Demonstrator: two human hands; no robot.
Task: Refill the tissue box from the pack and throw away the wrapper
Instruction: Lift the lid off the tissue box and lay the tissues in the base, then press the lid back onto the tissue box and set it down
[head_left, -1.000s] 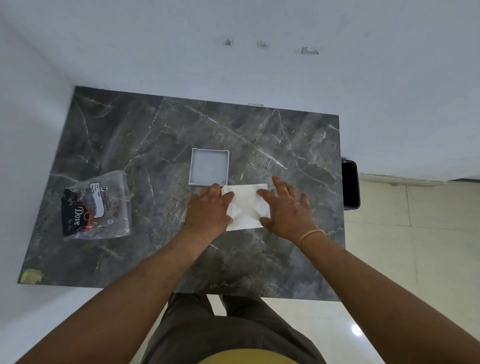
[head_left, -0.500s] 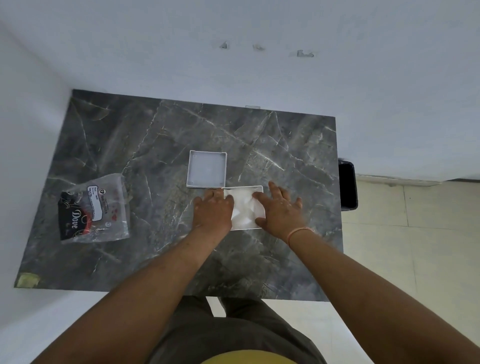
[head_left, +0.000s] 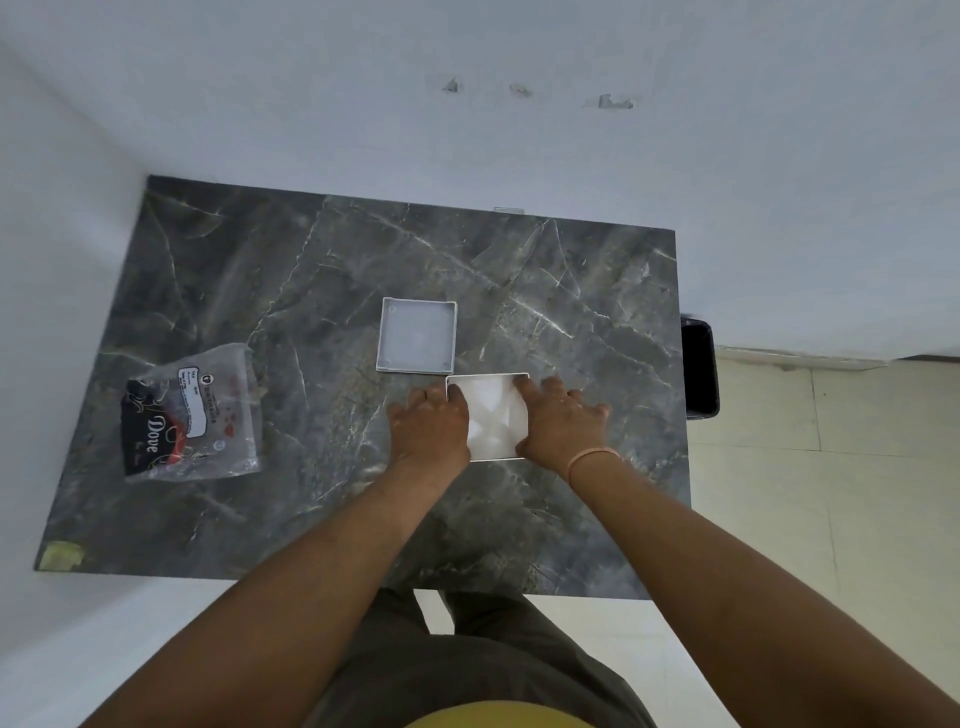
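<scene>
On the dark marble surface (head_left: 571, 291), the white tissue box (head_left: 493, 421) sits open with tissues inside. The left hand (head_left: 428, 423) and right hand (head_left: 558, 421) lie flat against its two sides, fingers spread and pressing. Just beyond the box lies its square lid (head_left: 417, 335). Well left of the box lies the clear wrapper (head_left: 189, 413).

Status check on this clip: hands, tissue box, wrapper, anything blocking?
Left hand and right hand pressing tissues into the box. Lid off, just behind. Wrapper still on table, far left. Nothing blocking.
</scene>
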